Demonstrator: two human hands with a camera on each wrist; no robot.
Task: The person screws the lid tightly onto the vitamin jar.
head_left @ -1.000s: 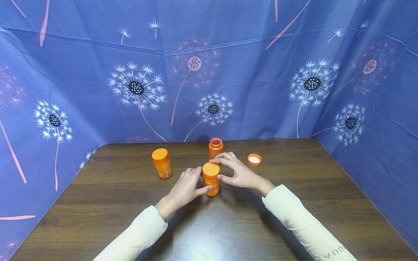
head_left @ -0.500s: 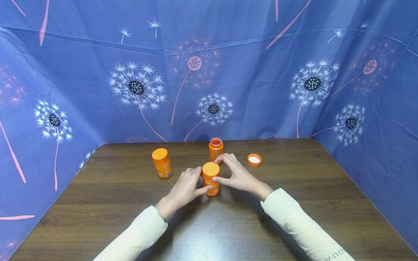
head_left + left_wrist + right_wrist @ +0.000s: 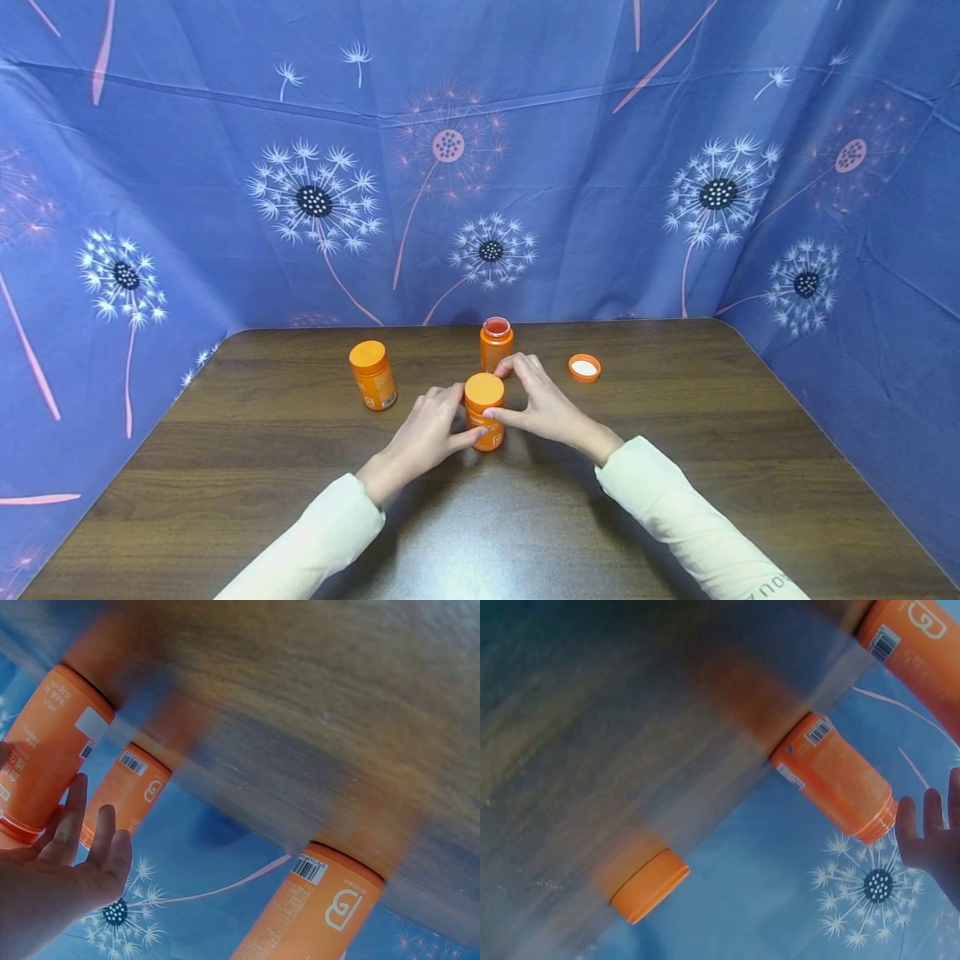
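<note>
An orange plastic bottle [image 3: 487, 431] stands upright at the middle of the table. My left hand [image 3: 423, 433] grips its body, thumb across the front and fingers round the far left side. My right hand [image 3: 546, 407] pinches the bottle's orange screw cap [image 3: 484, 388], the thumb at its front lower edge and the forefinger bent behind it. In the left wrist view the fingers of my left hand [image 3: 75, 859] lie beside the gripped bottle [image 3: 52, 750]. Only part of my right hand [image 3: 934, 836] shows in the right wrist view, its grip on the cap outside that frame.
Just behind stands an uncapped orange bottle [image 3: 496, 346]. A capped orange bottle [image 3: 372, 375] stands to the left. Right of the hands, a loose cap [image 3: 584, 367] lies with its white inside up. A blue dandelion-print cloth [image 3: 585, 167] surrounds the wooden table [image 3: 675, 375].
My right thumb has slid left across the front of the cap, and the forefinger has shifted back off its top edge. The left hand and the bottle have stayed in place.
</note>
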